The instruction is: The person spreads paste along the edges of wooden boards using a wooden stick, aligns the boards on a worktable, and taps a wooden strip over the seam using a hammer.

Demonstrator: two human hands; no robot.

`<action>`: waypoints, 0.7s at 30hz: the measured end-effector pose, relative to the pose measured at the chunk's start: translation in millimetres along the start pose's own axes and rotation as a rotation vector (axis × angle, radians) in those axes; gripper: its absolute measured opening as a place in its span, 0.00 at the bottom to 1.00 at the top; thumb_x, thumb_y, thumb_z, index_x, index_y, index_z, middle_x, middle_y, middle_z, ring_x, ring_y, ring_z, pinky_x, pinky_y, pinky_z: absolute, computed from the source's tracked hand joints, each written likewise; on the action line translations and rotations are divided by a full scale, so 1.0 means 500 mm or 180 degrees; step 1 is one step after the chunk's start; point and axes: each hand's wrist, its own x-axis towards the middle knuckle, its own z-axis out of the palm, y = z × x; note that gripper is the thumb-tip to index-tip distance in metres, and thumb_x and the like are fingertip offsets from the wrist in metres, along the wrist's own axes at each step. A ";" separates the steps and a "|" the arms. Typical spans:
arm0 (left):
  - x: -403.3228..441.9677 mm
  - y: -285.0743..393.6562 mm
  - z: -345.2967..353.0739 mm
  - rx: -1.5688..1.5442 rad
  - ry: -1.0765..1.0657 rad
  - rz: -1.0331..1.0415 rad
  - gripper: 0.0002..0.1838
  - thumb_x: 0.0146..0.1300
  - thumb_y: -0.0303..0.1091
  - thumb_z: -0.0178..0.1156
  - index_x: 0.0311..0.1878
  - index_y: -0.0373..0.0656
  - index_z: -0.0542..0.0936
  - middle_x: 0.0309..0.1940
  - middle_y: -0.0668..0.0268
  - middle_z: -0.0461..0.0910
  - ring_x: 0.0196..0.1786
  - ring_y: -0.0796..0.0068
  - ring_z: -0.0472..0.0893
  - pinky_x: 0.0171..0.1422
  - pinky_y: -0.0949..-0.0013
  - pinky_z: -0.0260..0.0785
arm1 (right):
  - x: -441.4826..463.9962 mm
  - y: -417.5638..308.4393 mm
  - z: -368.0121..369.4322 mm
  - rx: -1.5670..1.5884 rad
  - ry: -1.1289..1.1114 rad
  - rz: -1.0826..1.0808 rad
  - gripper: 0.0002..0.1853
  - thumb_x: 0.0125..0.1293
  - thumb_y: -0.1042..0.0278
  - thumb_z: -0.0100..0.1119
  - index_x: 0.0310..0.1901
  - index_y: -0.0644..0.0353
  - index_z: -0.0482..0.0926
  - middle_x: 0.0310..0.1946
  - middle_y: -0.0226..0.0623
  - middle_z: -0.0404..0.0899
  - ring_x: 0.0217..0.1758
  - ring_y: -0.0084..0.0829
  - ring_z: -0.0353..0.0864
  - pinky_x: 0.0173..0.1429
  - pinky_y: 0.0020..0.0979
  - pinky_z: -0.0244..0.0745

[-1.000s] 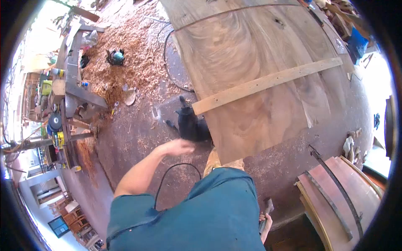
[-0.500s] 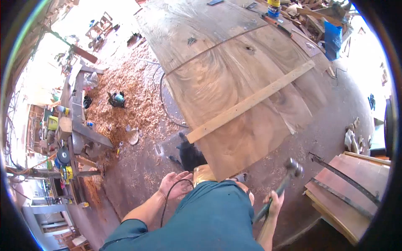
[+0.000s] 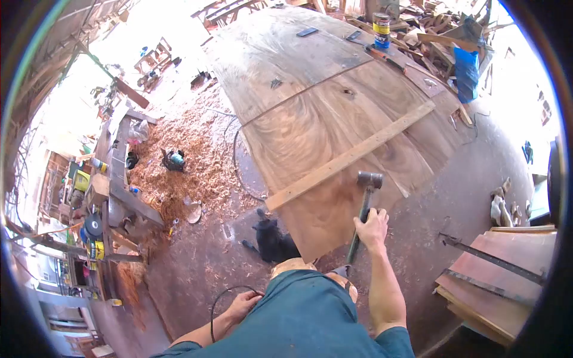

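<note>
My right hand (image 3: pixel 373 229) is closed around the handle of a hammer (image 3: pixel 364 212). The hammer's metal head (image 3: pixel 370 179) points away from me over the near edge of the wooden panel (image 3: pixel 322 224). My left hand (image 3: pixel 243 304) is at my waist, against my shirt, with its fingers curled and partly hidden. A thin black cable (image 3: pixel 216 307) loops past that hand; whether the fingers grip it or the cloth I cannot tell. Across the panel lies a light wooden batten (image 3: pixel 352 155).
A black animal (image 3: pixel 274 241) lies on the floor by the panel's near left corner. Wood shavings (image 3: pixel 197 149) and a power tool (image 3: pixel 174 160) lie to the left. A can (image 3: pixel 381 31) and a phone (image 3: pixel 307 32) rest on the panel. Stacked boards (image 3: pixel 495 268) stand at right.
My right hand has raised the hammer forward and left, over the panel's near edge. My left hand, open with palm up before, has drawn back to my waist and curled its fingers.
</note>
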 end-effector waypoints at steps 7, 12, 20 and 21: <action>-0.025 -0.017 0.026 0.0633 0.0012 -0.0083 0.17 0.74 0.38 0.64 0.54 0.34 0.84 0.46 0.65 0.87 0.49 0.75 0.83 0.55 0.70 0.76 | -0.053 0.033 0.041 0.0464 0.0507 -0.0007 0.27 0.56 0.57 0.75 0.52 0.65 0.79 0.59 0.57 0.72 0.65 0.57 0.70 0.65 0.51 0.74; 0.001 0.107 -0.016 0.0259 0.0314 0.0272 0.14 0.72 0.36 0.65 0.50 0.34 0.85 0.43 0.63 0.87 0.48 0.71 0.86 0.53 0.68 0.79 | -0.039 0.033 0.038 0.0797 0.0203 0.0393 0.25 0.55 0.61 0.71 0.50 0.67 0.76 0.53 0.59 0.76 0.54 0.61 0.78 0.60 0.53 0.76; 0.065 0.109 -0.020 0.0829 -0.0217 0.0431 0.12 0.72 0.34 0.64 0.50 0.35 0.85 0.43 0.63 0.88 0.46 0.73 0.86 0.53 0.67 0.80 | -0.004 0.063 0.011 0.2654 -0.1343 0.0646 0.21 0.57 0.66 0.65 0.52 0.63 0.74 0.33 0.35 0.79 0.32 0.31 0.80 0.36 0.34 0.76; 0.066 0.121 -0.023 0.0779 -0.0234 0.0277 0.12 0.72 0.34 0.64 0.51 0.35 0.85 0.44 0.63 0.88 0.46 0.73 0.86 0.53 0.67 0.80 | -0.001 0.059 0.013 0.3192 -0.1366 0.0849 0.20 0.59 0.66 0.64 0.52 0.61 0.74 0.34 0.36 0.79 0.31 0.29 0.80 0.35 0.32 0.75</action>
